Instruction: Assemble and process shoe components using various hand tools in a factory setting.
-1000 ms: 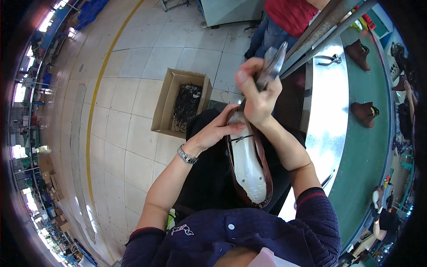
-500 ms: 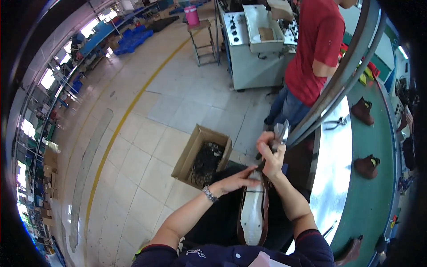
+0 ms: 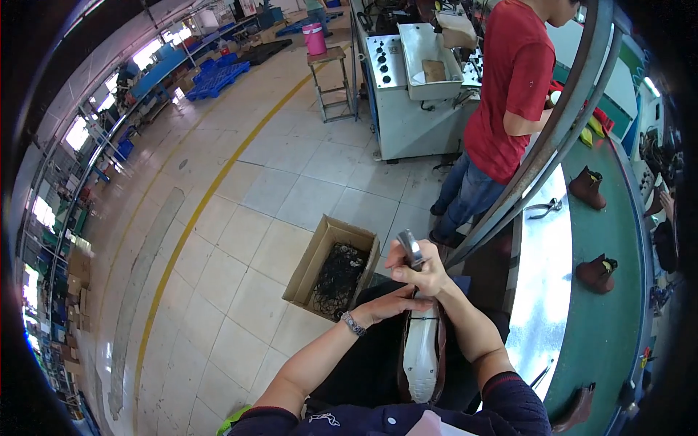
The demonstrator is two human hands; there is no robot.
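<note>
A brown leather shoe upper on a last (image 3: pixel 421 356) lies sole up across my lap, its pale insole showing and a dark band across it near the far end. My left hand (image 3: pixel 384 305) is closed around that far end, its fingers partly hidden. Just beyond, my right hand (image 3: pixel 425 272) grips a pair of metal pincers (image 3: pixel 411 245), whose shiny head points up and away from me. The fist covers the tool's lower part, so I cannot tell whether it touches the leather.
On the floor ahead, a cardboard box (image 3: pixel 298 280) holds dark scraps. To my right, a metal ledge (image 3: pixel 542 291) carries another pair of pincers (image 3: pixel 545 208), beside a green belt (image 3: pixel 618 320) with brown boots (image 3: pixel 598 274). Metal posts (image 3: pixel 520 178) rise near a person in red (image 3: pixel 505 94).
My right hand has moved left and slightly nearer, and the pincers' head has turned. My left hand has shifted slightly right. The shoe has moved a little to the right.
</note>
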